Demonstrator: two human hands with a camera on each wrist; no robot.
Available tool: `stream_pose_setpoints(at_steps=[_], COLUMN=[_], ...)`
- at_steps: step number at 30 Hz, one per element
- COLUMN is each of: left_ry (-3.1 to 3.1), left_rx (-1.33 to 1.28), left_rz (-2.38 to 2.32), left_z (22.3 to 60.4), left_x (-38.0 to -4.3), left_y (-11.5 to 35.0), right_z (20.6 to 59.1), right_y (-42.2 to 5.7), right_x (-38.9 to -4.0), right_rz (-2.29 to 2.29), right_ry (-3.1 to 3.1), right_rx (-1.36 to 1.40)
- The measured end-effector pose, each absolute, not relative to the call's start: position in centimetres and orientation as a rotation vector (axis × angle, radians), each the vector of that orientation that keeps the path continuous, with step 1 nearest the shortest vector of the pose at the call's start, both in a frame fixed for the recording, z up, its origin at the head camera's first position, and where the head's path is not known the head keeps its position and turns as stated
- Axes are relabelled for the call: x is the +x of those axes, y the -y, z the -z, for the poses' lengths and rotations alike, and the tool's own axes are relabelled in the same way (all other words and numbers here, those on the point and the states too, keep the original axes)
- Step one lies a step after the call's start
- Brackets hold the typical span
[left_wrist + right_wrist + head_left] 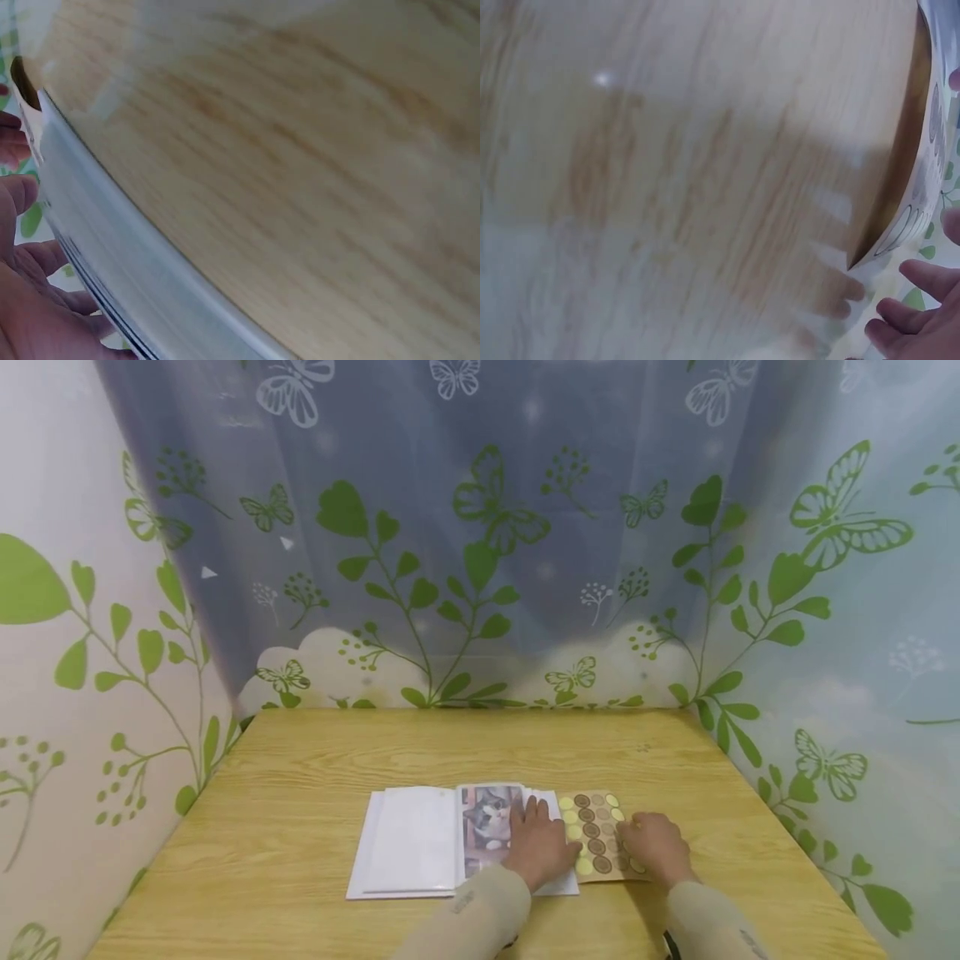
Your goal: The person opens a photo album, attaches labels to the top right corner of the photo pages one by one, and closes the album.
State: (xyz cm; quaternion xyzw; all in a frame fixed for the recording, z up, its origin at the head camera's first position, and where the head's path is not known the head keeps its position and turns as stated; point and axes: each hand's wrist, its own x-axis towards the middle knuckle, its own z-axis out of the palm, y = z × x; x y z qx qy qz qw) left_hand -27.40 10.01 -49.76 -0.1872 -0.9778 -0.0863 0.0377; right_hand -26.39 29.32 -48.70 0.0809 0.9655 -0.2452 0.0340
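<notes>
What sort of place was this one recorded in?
Looks like a small curtained booth, perhaps indoors: leaf-and-butterfly fabric hangs around three sides of a wood-grain table.

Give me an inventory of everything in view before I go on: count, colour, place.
Booklet: one, white, open on the table.
Cat picture: one, grey, white and reddish, on the booklet's right side, partly covered.
Sheet: one, tan, right of the booklet.
Round patches: many, some hidden, yellow and brown shades, on the sheet.
Table: one, yellow wood-grain, under it all.
Backdrop: panel count unclear, blue-grey and pale with green plants and butterflies, behind and at both sides.
Left grip: one bare hand, over the picture and booklet.
Right grip: one bare hand, at the sheet's right edge.
Sleeves: two, beige, bottom of the head view.
</notes>
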Motion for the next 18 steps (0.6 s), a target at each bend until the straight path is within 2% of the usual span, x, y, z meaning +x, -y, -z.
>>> stream_pose_setpoints(at_steps=[9, 18], left_ry=[3.02, 3.056], left_rx=[-0.648, -0.687], left_rz=[0.157, 0.232], left_z=[50.26, 50.65], left_x=[-27.06, -26.96], left_y=[-10.45, -10.95], right_z=[48.76, 48.76], right_y=[-28.95, -28.62], right_x=[-26.25, -26.04], right_rz=[0.66, 0.883], right_ry=[-2.983, -2.957], right_rx=[0.227, 0.205])
